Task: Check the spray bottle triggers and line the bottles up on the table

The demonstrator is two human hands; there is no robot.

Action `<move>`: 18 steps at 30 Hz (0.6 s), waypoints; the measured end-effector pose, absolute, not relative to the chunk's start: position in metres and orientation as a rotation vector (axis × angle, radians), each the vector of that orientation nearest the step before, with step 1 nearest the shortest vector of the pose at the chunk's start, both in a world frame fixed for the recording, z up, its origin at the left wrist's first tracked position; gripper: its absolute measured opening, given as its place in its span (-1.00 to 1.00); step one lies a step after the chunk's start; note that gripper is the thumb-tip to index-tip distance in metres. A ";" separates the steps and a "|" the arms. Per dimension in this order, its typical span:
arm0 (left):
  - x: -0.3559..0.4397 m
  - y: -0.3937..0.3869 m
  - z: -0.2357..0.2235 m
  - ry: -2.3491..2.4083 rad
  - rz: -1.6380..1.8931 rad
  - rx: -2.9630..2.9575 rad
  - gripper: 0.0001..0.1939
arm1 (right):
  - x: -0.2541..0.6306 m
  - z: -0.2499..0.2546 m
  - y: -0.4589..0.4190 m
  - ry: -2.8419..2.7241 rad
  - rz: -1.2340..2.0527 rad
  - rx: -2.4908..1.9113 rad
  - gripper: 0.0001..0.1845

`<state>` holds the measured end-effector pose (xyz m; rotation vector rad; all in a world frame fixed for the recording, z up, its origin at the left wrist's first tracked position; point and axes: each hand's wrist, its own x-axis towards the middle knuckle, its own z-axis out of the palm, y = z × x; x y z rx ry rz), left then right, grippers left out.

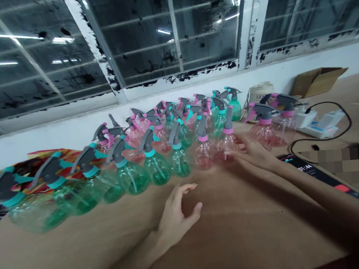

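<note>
While strip lights shine in the dark windows (174, 31) above, a front row of clear spray bottles lines a brown table (233, 234), starting at far left with a leaning green bottle (38, 212) beside a patterned cloth (34, 161). Five more green bottles, all with teal collars, follow toward the middle, with a crowd of mixed pink and green ones standing behind. In front of the row, the left hand (177, 217) hovers with nothing in it, thumb and fingers curved well apart. Just right of a first pink bottle (204, 155), a second pink bottle (224, 147) stands upright with the right hand (253, 151) at its lower side, fingers stretched out; whether they grip it cannot be told. Two pink-collared bottles (263, 134) stand beyond that hand, ahead of a pale tub (261, 90). Farther right are a phone (309, 172) reading 01:44, a white power strip (317, 130) and an open cardboard box (314, 83).
</note>
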<state>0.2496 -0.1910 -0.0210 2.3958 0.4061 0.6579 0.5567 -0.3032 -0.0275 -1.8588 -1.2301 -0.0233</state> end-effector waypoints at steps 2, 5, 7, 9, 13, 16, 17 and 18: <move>0.250 -0.191 -0.021 0.410 0.649 2.391 -0.65 | 0.555 -0.028 -0.303 -1.226 -0.008 -1.841 -0.26; 0.249 -0.190 -0.022 0.422 0.633 2.390 -0.65 | 0.551 -0.028 -0.308 -1.231 -0.042 -1.850 -0.23; 0.249 -0.190 -0.022 0.431 0.625 2.390 -0.64 | 0.549 -0.026 -0.317 -1.207 -0.084 -1.897 -0.25; 0.249 -0.190 -0.022 0.434 0.623 2.391 -0.64 | 0.550 -0.021 -0.330 -1.149 -0.122 -1.946 -0.35; 0.251 -0.190 -0.021 0.448 0.634 2.390 -0.67 | 0.565 -0.006 -0.361 -0.951 -0.258 -2.013 -0.57; 0.251 -0.190 -0.019 0.472 0.651 2.383 -0.69 | 0.585 0.001 -0.375 -0.824 -0.342 -2.045 -0.53; 0.252 -0.189 -0.019 0.479 0.658 2.385 -0.69 | 0.593 0.001 -0.377 -0.804 -0.355 -2.049 -0.51; 0.252 -0.189 -0.019 0.484 0.668 2.388 -0.70 | 0.601 0.000 -0.377 -0.799 -0.363 -2.048 -0.47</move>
